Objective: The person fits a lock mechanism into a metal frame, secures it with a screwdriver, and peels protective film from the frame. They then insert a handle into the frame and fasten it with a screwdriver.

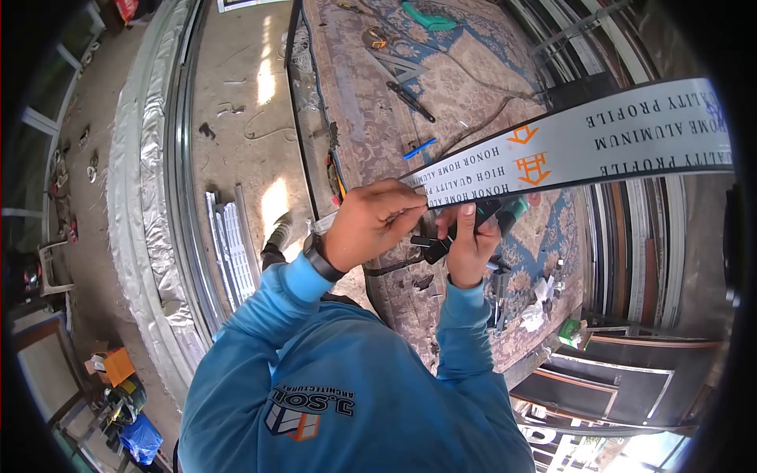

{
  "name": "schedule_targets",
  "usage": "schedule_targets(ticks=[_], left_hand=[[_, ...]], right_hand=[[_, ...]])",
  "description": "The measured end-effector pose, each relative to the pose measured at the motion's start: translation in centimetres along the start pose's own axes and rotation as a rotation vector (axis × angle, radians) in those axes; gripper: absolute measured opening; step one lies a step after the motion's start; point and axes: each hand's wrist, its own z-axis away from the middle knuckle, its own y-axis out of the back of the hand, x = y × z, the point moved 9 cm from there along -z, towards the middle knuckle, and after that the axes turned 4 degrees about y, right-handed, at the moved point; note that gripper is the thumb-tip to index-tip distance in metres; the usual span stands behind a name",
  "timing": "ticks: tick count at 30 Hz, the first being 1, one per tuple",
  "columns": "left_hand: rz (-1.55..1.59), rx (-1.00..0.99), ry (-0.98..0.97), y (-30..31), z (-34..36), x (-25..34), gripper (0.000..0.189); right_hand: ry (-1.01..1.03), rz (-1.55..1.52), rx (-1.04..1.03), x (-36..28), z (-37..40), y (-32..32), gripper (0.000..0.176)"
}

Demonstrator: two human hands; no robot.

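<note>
A long aluminum profile [568, 150], covered in printed white protective film, reaches from my hands toward the upper right. My left hand [377, 223], with a dark watch on the wrist, is closed in a pinch at the profile's near end. Whether its fingertips hold the metal or just the film is too small to tell. My right hand [473, 246] grips the profile from below, thumb against its lower edge. A black fitting [434, 247] shows between my hands, and its contact with my right fingers is partly hidden. Behind that hand, a green and black tool [512, 213] is partly covered.
A patterned carpet covers the worktable [347, 94]. On it lie black-handled pliers [412, 101], a blue strip [419, 148], a metal square [400, 67] and a green object [428, 16]. Long profiles [623, 260] are stacked along the right; wrapped lengths [146, 158] line the left.
</note>
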Motion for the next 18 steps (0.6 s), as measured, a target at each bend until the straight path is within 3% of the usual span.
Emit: schedule_targets(ticks=[5, 8, 14, 18], left_hand=[[0.020, -0.117, 0.098, -0.5, -0.7, -0.7, 0.014], [-0.008, -0.144, 0.112, -0.6, -0.8, -0.7, 0.014], [0.046, -0.134, 0.076, -1.1, -0.8, -1.1, 0.013], [-0.075, 0.000, 0.030, -1.7, -0.3, -0.8, 0.018]], right_hand=[[0.043, 0.032, 0.039, 0.3, 0.5, 0.7, 0.026], [-0.031, 0.048, 0.102, 1.2, 1.0, 1.1, 0.028], [-0.018, 0.044, 0.095, 1.4, 1.1, 1.2, 0.029], [-0.053, 0.084, 0.105, 1.6, 1.2, 1.2, 0.030]])
